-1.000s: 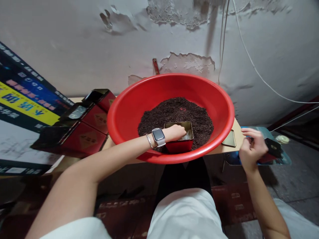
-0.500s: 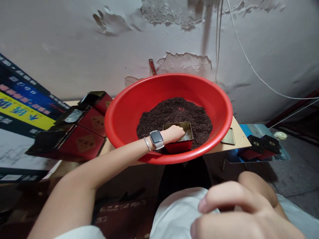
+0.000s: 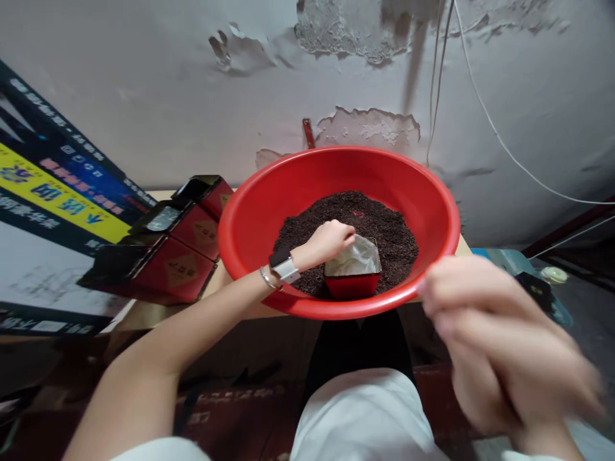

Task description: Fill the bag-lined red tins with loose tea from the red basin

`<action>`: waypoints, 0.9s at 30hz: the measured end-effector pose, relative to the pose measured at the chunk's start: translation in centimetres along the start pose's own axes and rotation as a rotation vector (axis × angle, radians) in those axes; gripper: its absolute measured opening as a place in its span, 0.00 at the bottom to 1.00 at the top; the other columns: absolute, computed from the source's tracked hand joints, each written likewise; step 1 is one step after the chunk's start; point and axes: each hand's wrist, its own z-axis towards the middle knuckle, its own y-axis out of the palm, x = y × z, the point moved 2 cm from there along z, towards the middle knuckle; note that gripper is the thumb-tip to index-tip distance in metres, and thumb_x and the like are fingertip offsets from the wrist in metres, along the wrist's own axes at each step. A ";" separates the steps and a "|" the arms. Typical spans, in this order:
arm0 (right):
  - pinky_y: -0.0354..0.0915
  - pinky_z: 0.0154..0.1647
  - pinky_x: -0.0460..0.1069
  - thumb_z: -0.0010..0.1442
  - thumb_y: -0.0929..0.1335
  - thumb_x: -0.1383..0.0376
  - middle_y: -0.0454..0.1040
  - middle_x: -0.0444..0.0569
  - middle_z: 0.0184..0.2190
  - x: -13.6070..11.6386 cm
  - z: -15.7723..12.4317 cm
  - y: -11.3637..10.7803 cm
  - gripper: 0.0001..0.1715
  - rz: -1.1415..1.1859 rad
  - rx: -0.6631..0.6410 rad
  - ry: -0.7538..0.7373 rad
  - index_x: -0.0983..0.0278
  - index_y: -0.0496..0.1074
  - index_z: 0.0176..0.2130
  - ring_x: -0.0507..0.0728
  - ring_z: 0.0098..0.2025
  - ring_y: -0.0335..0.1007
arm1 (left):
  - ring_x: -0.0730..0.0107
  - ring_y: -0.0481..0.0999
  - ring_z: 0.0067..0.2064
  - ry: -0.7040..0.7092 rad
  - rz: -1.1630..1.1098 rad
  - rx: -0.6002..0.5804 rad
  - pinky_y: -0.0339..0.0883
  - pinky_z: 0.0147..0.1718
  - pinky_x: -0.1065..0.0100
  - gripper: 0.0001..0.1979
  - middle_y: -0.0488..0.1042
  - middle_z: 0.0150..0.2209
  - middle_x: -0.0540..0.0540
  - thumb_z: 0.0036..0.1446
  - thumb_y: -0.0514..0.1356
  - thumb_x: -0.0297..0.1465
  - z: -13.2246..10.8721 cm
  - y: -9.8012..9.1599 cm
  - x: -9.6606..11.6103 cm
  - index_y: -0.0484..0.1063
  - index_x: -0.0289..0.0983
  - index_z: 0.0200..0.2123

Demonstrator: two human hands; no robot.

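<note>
A red tin (image 3: 353, 286) stands in a wide red plastic basin (image 3: 247, 221), on a heap of dark, loose, tea-like leaves (image 3: 307, 221). The tin's top is uncovered, and a clear plastic bag (image 3: 358, 257) lines it. At the tin's back left edge, my left hand (image 3: 332, 238) is closed in a pinch on the bag's upper edge and pulls it up. My right hand (image 3: 500, 326) hangs in the air close to the camera, right of the basin's front rim. Its fingers look curled but are smeared by motion, and nothing shows in them.
Several red and black tins (image 3: 180, 266) sit left of the basin on the wooden table (image 3: 211, 291), beside a printed cardboard box (image 3: 52, 192). Low on the right is a blue stand (image 3: 504, 259) holding a dark tin (image 3: 533, 288). A peeling wall (image 3: 192, 115) rises behind.
My left hand has come up from inside the tin, lifting the bag's edge into sight. My right hand has risen toward the basin's right rim. The camera view has shifted left.
</note>
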 end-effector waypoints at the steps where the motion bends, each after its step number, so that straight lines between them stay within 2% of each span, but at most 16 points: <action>1: 0.67 0.37 0.56 0.57 0.62 0.69 0.71 0.49 0.32 1.3 2.1 0.8 0.10 -0.040 0.005 -0.027 0.56 0.70 0.36 0.60 0.36 0.69 | 0.67 0.75 0.32 -0.022 -0.086 0.053 0.62 0.31 0.71 0.15 0.79 0.31 0.42 0.60 0.50 0.30 -0.3 -0.7 -0.3 0.77 0.33 0.33; 3: 0.66 0.40 0.55 0.59 0.61 0.70 0.71 0.51 0.35 4.5 4.9 2.9 0.10 -0.138 -0.073 -0.034 0.60 0.69 0.37 0.59 0.39 0.68 | 0.69 0.75 0.33 -0.037 -0.250 0.142 0.62 0.32 0.72 0.15 0.79 0.32 0.45 0.60 0.51 0.31 -0.9 -1.9 -0.8 0.77 0.33 0.34; 5: 0.65 0.43 0.55 0.58 0.63 0.66 0.71 0.54 0.42 7.7 6.1 5.5 0.11 -0.240 -0.249 0.026 0.63 0.68 0.43 0.61 0.45 0.67 | 0.69 0.74 0.33 -0.042 -0.360 0.183 0.62 0.33 0.72 0.14 0.79 0.33 0.46 0.59 0.52 0.31 -1.4 -2.6 -1.2 0.77 0.33 0.35; 7: 0.64 0.41 0.52 0.56 0.67 0.61 0.71 0.57 0.46 10.5 6.3 8.0 0.21 -0.287 -0.481 0.126 0.65 0.65 0.49 0.62 0.45 0.67 | 0.69 0.74 0.33 -0.064 -0.377 0.203 0.63 0.33 0.72 0.13 0.78 0.32 0.47 0.59 0.52 0.32 -1.9 -3.0 -1.3 0.76 0.34 0.35; 9: 0.61 0.36 0.48 0.57 0.66 0.64 0.73 0.55 0.42 12.3 6.5 9.6 0.19 -0.304 -0.633 0.238 0.66 0.67 0.48 0.59 0.40 0.69 | 0.67 0.73 0.35 -0.114 -0.267 0.317 0.63 0.34 0.70 0.12 0.76 0.33 0.45 0.60 0.52 0.32 -2.5 -3.2 -1.1 0.75 0.34 0.35; 11: 0.57 0.33 0.46 0.56 0.63 0.70 0.74 0.52 0.34 13.4 7.4 10.3 0.11 -0.288 -0.647 0.302 0.67 0.70 0.40 0.55 0.35 0.68 | 0.64 0.73 0.39 -0.073 -0.088 0.460 0.64 0.37 0.67 0.13 0.75 0.36 0.43 0.62 0.50 0.32 -3.2 -3.1 -0.3 0.73 0.34 0.37; 12: 0.55 0.32 0.45 0.56 0.62 0.72 0.74 0.51 0.32 13.7 8.1 10.4 0.09 -0.262 -0.625 0.311 0.67 0.71 0.36 0.54 0.33 0.67 | 0.63 0.72 0.41 0.013 -0.005 0.490 0.64 0.39 0.66 0.13 0.74 0.38 0.41 0.63 0.49 0.32 -3.4 -2.9 0.3 0.72 0.34 0.38; 14: 0.53 0.30 0.45 0.57 0.62 0.70 0.72 0.48 0.28 14.1 9.5 10.4 0.08 -0.176 -0.591 0.305 0.68 0.70 0.31 0.51 0.30 0.64 | 0.61 0.71 0.47 0.253 0.116 0.429 0.62 0.46 0.64 0.13 0.73 0.44 0.39 0.64 0.49 0.31 -3.6 -2.1 1.4 0.71 0.33 0.43; 16: 0.52 0.28 0.44 0.58 0.63 0.67 0.70 0.45 0.26 14.7 10.4 10.3 0.08 -0.101 -0.594 0.322 0.68 0.70 0.32 0.50 0.29 0.62 | 0.60 0.70 0.51 0.392 0.201 0.287 0.58 0.51 0.61 0.14 0.73 0.49 0.38 0.63 0.50 0.28 -3.5 -1.2 1.7 0.68 0.32 0.49; 19: 0.55 0.30 0.45 0.58 0.63 0.67 0.70 0.46 0.27 15.5 10.5 10.2 0.08 -0.169 -0.606 0.350 0.68 0.70 0.36 0.51 0.29 0.62 | 0.60 0.71 0.50 0.327 0.245 0.143 0.54 0.53 0.57 0.17 0.75 0.46 0.38 0.60 0.49 0.22 -3.3 -0.8 0.5 0.69 0.32 0.49; 22: 0.58 0.33 0.48 0.57 0.63 0.70 0.72 0.52 0.33 15.4 9.4 10.0 0.09 -0.392 -0.603 0.227 0.67 0.68 0.40 0.55 0.33 0.64 | 0.63 0.73 0.47 0.312 0.140 0.088 0.49 0.54 0.55 0.16 0.77 0.40 0.45 0.57 0.49 0.20 -3.9 -2.0 -0.8 0.74 0.38 0.41; 24: 0.60 0.38 0.51 0.58 0.61 0.74 0.71 0.57 0.40 14.5 8.8 9.5 0.12 -0.518 -0.562 0.007 0.68 0.67 0.42 0.58 0.39 0.65 | 0.67 0.74 0.46 0.329 0.084 0.095 0.44 0.57 0.54 0.16 0.78 0.37 0.49 0.55 0.49 0.21 -4.8 -3.1 -1.3 0.74 0.40 0.36; 27: 0.59 0.50 0.57 0.60 0.58 0.77 0.68 0.59 0.48 12.7 8.2 8.5 0.15 -0.565 -0.528 -0.366 0.67 0.67 0.43 0.62 0.52 0.61 | 0.68 0.74 0.45 0.291 0.084 0.131 0.37 0.61 0.50 0.15 0.78 0.38 0.50 0.54 0.50 0.23 -6.1 -4.3 -1.6 0.74 0.41 0.37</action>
